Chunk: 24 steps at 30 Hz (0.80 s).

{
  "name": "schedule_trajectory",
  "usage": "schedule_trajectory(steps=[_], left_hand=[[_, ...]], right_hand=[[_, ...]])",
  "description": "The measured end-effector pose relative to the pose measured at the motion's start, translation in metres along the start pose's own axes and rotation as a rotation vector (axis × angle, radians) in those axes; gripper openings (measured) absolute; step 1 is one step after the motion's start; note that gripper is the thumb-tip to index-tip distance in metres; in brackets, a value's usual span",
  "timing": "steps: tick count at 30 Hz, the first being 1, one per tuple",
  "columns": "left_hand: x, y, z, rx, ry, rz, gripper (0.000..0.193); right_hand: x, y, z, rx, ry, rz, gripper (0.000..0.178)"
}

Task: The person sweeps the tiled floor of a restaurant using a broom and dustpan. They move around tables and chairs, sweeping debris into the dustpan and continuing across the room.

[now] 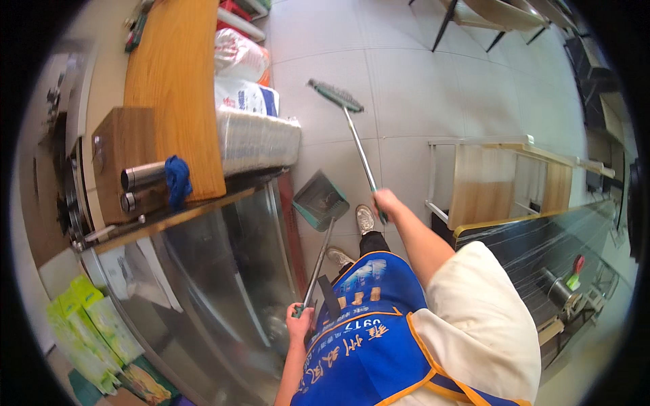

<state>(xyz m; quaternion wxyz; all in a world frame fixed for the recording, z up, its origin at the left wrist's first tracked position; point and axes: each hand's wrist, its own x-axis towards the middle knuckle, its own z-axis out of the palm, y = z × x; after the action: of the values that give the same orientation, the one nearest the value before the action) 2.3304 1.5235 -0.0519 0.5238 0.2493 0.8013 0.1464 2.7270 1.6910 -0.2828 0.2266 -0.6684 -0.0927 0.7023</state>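
Note:
My right hand is wrapped round the green grip of a broom with a metal pole. Its bristled head reaches forward over the tiled floor. Lower down on the left, my left hand holds the handle of a long-handled dustpan. The grey and green pan is at floor level, left of my shoes and beside the counter. Whether anything lies in the pan is too unclear to tell. A blue apron with orange edging covers my front.
A wooden counter runs along the left, with a metal cylinder and a blue cloth on it. Plastic-wrapped packs stand beside it. On the right are a wood-panelled frame and a dark table. Chairs stand ahead.

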Motion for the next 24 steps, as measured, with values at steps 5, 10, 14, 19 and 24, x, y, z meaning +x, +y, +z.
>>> schedule_trajectory(steps=[5, 10, 14, 19, 24], left_hand=[[0.036, 0.076, 0.007, 0.21, -0.075, 0.311, 0.022], [0.073, 0.167, 0.04, -0.152, -0.288, 0.115, 0.014], [0.107, 0.243, 0.067, -0.109, -0.268, -0.044, 0.022], [0.164, 0.313, 0.096, 0.048, -0.388, 0.101, 0.019], [0.213, 0.394, 0.095, -0.028, -0.448, 0.084, 0.017]], right_hand=[[-0.099, 0.136, -0.052, -0.429, 0.291, 0.131, 0.05], [-0.222, 0.252, -0.027, -0.301, 0.24, 0.326, 0.057], [-0.294, 0.306, 0.038, -0.273, 0.41, 0.408, 0.05], [-0.26, 0.272, 0.07, 0.739, 0.339, 0.655, 0.043], [-0.104, 0.112, 0.081, 1.374, 0.259, 0.507, 0.039]])
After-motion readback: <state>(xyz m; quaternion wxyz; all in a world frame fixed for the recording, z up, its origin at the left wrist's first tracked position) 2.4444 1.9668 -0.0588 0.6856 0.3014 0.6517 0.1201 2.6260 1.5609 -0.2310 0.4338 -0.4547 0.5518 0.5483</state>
